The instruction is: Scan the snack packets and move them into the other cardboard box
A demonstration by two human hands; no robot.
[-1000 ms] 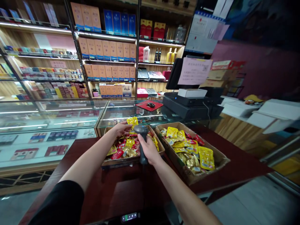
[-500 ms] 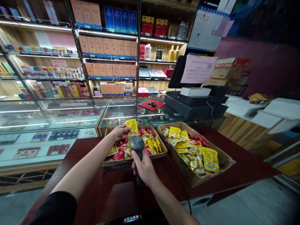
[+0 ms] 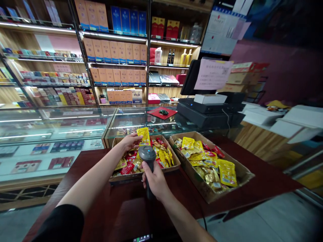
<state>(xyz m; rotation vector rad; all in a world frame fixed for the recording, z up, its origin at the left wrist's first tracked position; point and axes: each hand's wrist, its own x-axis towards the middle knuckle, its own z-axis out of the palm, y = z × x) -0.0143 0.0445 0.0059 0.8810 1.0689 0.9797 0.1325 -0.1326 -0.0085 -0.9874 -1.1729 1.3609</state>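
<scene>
My left hand (image 3: 131,141) pinches the edge of a yellow packet (image 3: 143,135), upright above the left cardboard box (image 3: 176,165). In my right hand (image 3: 155,179) is a dark barcode scanner (image 3: 147,153), gripped by its handle, with a small blue light on top of its head. The scanner head is just in front of the yellow packet and overlaps the box's near side. Red, yellow and gold packets (image 3: 163,154) fill that box. To its right, the second cardboard box (image 3: 188,175) holds similar packets (image 3: 227,172).
Both boxes stand on a dark red table (image 3: 116,208). Beyond it are a glass counter (image 3: 121,117), a mouse (image 3: 163,112) on a red mat (image 3: 153,111), and a monitor (image 3: 189,79) with paper on it. Shelves of boxed goods line the back.
The yellow packet and my left hand have shifted very slightly to the right. My right hand still holds the scanner in nearly the same place.
</scene>
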